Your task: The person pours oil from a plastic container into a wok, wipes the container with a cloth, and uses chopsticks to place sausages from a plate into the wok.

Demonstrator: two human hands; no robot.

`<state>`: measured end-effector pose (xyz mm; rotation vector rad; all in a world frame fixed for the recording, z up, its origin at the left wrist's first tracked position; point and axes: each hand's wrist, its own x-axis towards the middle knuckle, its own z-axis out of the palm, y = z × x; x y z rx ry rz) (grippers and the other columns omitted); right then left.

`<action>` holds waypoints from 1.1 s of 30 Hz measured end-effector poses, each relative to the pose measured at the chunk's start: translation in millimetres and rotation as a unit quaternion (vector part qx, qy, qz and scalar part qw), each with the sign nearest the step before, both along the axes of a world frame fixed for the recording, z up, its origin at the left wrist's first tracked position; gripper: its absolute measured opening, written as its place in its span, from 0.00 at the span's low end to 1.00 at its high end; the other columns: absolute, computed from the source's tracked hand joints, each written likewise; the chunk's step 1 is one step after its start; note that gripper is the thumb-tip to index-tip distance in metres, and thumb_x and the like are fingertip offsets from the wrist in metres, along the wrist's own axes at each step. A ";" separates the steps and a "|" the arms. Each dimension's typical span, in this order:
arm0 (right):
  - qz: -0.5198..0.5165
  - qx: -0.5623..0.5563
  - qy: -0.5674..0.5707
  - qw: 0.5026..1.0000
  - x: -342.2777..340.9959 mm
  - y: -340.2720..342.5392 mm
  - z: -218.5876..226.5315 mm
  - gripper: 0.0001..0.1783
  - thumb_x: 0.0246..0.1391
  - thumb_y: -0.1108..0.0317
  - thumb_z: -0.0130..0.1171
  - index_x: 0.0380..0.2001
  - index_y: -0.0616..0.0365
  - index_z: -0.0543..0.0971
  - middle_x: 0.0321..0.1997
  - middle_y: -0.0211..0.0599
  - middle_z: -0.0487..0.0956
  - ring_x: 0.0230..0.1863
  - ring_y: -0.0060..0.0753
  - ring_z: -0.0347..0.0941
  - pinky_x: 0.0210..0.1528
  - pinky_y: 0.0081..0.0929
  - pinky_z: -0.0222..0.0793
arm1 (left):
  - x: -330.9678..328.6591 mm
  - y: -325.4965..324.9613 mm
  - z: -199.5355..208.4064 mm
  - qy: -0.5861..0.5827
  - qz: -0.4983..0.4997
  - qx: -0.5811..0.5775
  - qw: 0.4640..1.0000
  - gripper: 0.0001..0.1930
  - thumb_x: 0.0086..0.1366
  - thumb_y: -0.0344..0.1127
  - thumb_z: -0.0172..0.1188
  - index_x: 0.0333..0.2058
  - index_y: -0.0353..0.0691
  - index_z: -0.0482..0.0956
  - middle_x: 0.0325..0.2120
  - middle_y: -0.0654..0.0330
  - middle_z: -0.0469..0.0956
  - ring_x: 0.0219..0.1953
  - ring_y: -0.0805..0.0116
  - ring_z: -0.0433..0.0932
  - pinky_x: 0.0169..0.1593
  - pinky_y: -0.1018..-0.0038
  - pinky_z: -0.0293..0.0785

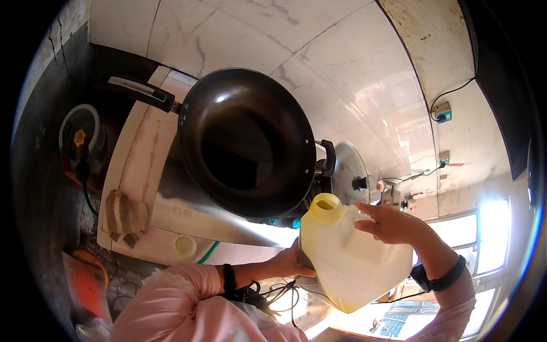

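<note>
A large translucent yellowish plastic jug is tilted in front of me, with its uncapped mouth toward the wok. My right hand grips it at the handle near the neck; some fingers are hidden. My left hand holds the jug's lower left side, its fingers partly behind it. Just beyond the mouth sits a dark wok on the gas stove. Its inside is shiny and dark at the bottom; I cannot tell whether liquid lies there. No stream shows from the jug.
A round pale cap and a striped cloth lie on the counter's front left. The wok's long handle sticks out left. Behind the wok's right handle stands a glass lid. A gas cylinder stands far left.
</note>
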<state>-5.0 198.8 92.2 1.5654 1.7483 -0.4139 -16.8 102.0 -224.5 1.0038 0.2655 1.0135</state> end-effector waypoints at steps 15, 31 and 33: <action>0.016 -0.063 -0.068 0.996 -31.9 39.5 -6.1 0.34 0.56 0.51 0.49 0.61 0.55 0.57 0.18 0.38 0.72 0.17 0.27 0.69 0.24 0.24 0.68 | 4.2 5.1 8.8 -0.090 0.020 -0.061 0.994 0.42 0.47 0.32 0.69 0.58 0.39 0.54 0.53 0.53 0.64 0.56 0.62 0.62 0.58 0.64 0.60; -0.006 -0.087 -0.116 0.989 -50.2 39.2 -9.1 0.29 0.56 0.51 0.46 0.52 0.64 0.65 0.33 0.46 0.77 0.27 0.38 0.76 0.32 0.35 0.69 | 9.6 -0.8 4.3 -0.101 0.015 -0.073 0.992 0.38 0.48 0.35 0.68 0.56 0.38 0.58 0.52 0.53 0.67 0.54 0.62 0.65 0.57 0.64 0.62; 0.012 -0.083 -0.111 0.990 -45.8 39.3 -12.5 0.29 0.56 0.51 0.46 0.53 0.63 0.65 0.35 0.47 0.77 0.28 0.38 0.76 0.33 0.34 0.70 | 11.6 -2.5 2.4 -0.091 0.006 -0.072 0.993 0.38 0.48 0.35 0.68 0.56 0.38 0.58 0.52 0.54 0.67 0.54 0.62 0.64 0.57 0.64 0.62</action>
